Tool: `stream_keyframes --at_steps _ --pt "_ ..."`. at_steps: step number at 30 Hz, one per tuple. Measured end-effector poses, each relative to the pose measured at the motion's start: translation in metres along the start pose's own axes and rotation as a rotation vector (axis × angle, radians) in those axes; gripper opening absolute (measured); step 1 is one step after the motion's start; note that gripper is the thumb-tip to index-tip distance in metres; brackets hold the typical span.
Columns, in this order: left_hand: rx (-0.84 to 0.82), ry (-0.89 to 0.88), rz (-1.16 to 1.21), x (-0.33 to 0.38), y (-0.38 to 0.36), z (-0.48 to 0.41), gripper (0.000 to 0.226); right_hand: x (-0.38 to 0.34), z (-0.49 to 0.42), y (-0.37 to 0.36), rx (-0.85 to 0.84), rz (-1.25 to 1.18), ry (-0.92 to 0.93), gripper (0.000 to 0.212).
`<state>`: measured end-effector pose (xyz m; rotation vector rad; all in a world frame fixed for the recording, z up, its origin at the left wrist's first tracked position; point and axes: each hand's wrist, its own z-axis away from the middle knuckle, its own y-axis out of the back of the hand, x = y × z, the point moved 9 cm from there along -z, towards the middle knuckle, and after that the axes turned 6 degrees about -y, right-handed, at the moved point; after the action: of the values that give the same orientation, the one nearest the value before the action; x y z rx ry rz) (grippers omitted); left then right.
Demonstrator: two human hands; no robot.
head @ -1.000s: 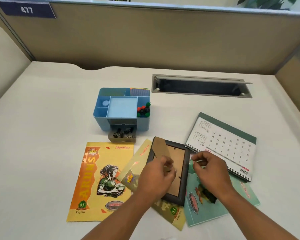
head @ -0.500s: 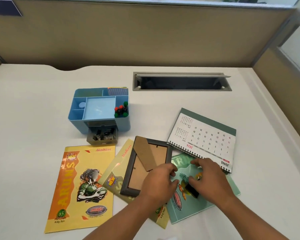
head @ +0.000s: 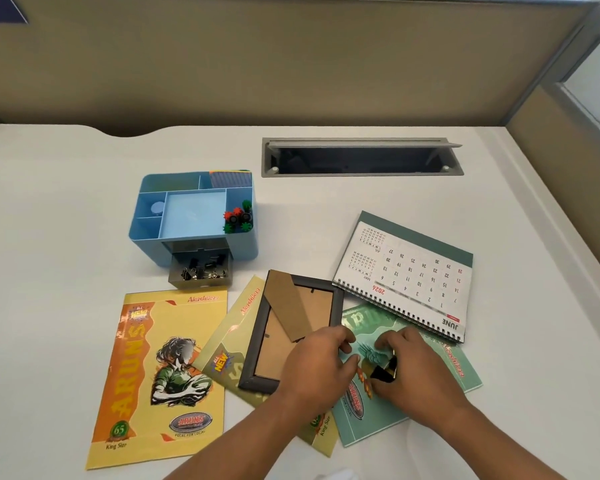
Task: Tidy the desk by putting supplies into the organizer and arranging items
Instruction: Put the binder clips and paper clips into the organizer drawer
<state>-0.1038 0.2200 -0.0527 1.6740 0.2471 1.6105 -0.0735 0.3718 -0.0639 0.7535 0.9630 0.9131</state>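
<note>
A blue desk organizer (head: 245,252) stands left of centre, its small drawer (head: 201,271) pulled out and holding black binder clips. Coloured push pins (head: 238,218) fill its right compartment. A dark photo frame (head: 257,344) lies face down with its cardboard stand showing, on top of a yellow notebook (head: 227,344). My left hand (head: 317,365) grips the frame's lower right corner. Just to its right, my right hand (head: 420,372) pinches a black binder clip (head: 383,373) on the green notebook (head: 454,372).
Another yellow notebook (head: 160,372) lies flat at the left. A spiral desk calendar (head: 409,271) overlaps the green notebook's top edge. An open cable slot (head: 361,161) is set into the desk behind. Partition walls close the back and right sides.
My right hand dropped from the calendar's spiral edge onto the black clip on the green notebook. My left hand slid to the frame's lower right corner, and the frame shifted slightly left.
</note>
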Motion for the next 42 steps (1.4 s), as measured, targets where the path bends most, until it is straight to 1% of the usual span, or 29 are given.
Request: stream_keyframes --at_steps 3,5,8,13,16,19,22,24,26,27,31,33,35,38,42 --pt "-0.001 0.009 0.030 -0.002 0.000 0.000 0.027 -0.005 -0.001 0.000 0.005 -0.064 -0.005 0.032" --pt "0.005 0.037 0.089 -0.004 0.001 0.000 0.026 -0.010 0.000 0.004 0.035 -0.137 0.011 0.028" --pt "0.015 0.107 0.221 -0.008 0.000 0.002 0.022 -0.023 0.003 0.010 0.054 -0.238 0.070 0.028" --pt "0.004 0.184 0.431 -0.011 0.001 0.005 0.014 -0.048 0.005 0.012 0.049 -0.283 0.192 0.035" --pt "-0.012 0.220 0.481 -0.016 0.002 0.007 0.015 -0.058 0.009 0.015 0.065 -0.316 0.235 0.040" --pt "-0.047 0.247 0.504 -0.022 0.001 0.010 0.018 -0.068 0.014 0.015 0.069 -0.353 0.270 0.049" --pt "-0.032 0.266 0.530 -0.025 0.004 0.012 0.014 -0.072 0.015 0.012 0.042 -0.367 0.276 0.060" --pt "0.006 0.273 0.527 -0.027 0.011 0.013 0.008 -0.071 0.014 0.009 -0.038 -0.365 0.272 0.072" --pt "0.057 0.273 0.544 -0.028 0.021 0.014 0.006 -0.067 0.010 0.007 -0.100 -0.293 0.245 0.083" --pt "0.081 0.270 0.555 -0.028 0.026 0.015 0.008 -0.061 0.006 0.010 -0.090 -0.275 0.214 0.084" --pt "0.114 0.256 0.561 -0.029 0.044 0.016 0.031 -0.034 -0.010 0.030 0.043 -0.304 0.049 0.073" --pt "0.125 0.250 0.622 -0.030 0.048 0.019 0.028 -0.025 -0.016 0.036 0.048 -0.247 -0.029 0.063" --pt "0.154 0.278 0.710 -0.031 0.052 0.023 0.024 -0.018 -0.019 0.033 0.001 -0.153 -0.091 0.052" --pt "0.203 0.313 0.759 -0.034 0.057 0.027 0.015 -0.018 -0.018 0.025 -0.051 -0.036 -0.096 0.031" --pt "0.289 0.330 0.710 -0.043 0.068 0.033 0.003 -0.025 -0.013 0.011 -0.086 0.103 -0.083 0.020"
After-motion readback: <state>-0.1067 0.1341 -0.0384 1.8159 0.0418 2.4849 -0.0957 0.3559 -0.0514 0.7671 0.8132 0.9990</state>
